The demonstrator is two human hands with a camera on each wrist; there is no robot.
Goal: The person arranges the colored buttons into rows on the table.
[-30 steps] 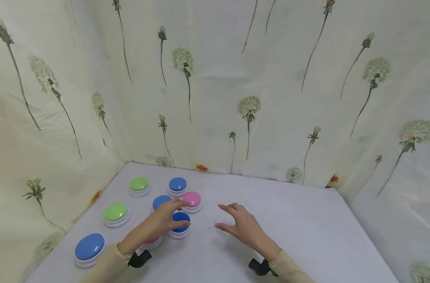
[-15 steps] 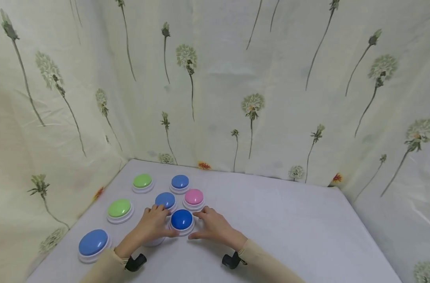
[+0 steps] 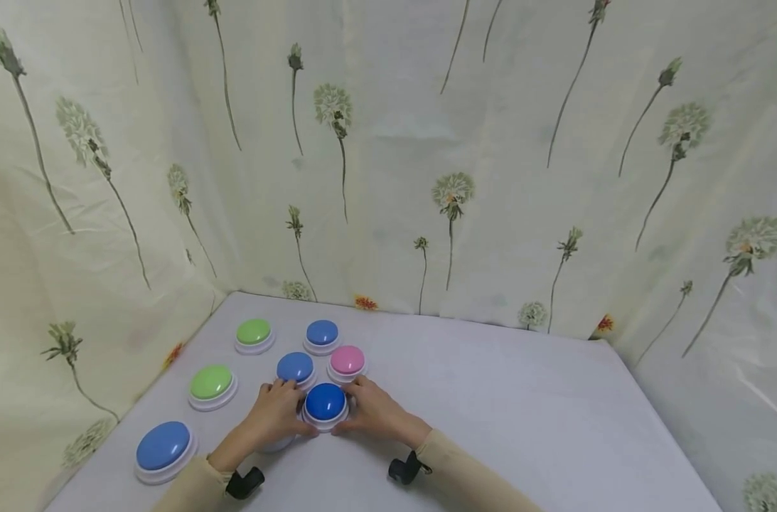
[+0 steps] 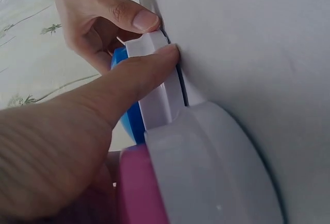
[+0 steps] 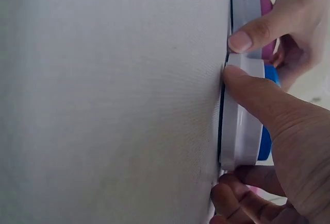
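A dark blue push button (image 3: 325, 402) with a round white base sits on the white table, between my two hands. My left hand (image 3: 274, 414) grips the base from the left, its thumb on the near side of the rim. From the right, my right hand (image 3: 378, 414) holds the same base with thumb and fingers. In the right wrist view the white base (image 5: 240, 126) stands on edge-on, flat against the tabletop. Under my left hand is a pink button (image 4: 142, 188), mostly hidden in the head view, whose white base touches or nearly touches the blue one's.
Behind the hands stand a lighter blue button (image 3: 295, 366), a pink button (image 3: 347, 359) and another blue one (image 3: 322, 332). Along the left are two green buttons (image 3: 211, 382) (image 3: 253, 331) and a large blue button (image 3: 162, 446). Flowered cloth (image 3: 388, 178) hangs around the table (image 3: 522, 412).
Both hands have come down to the dark blue button, the right moving left and the left slightly back left. Their fingers have closed on its base. The button shows little movement.
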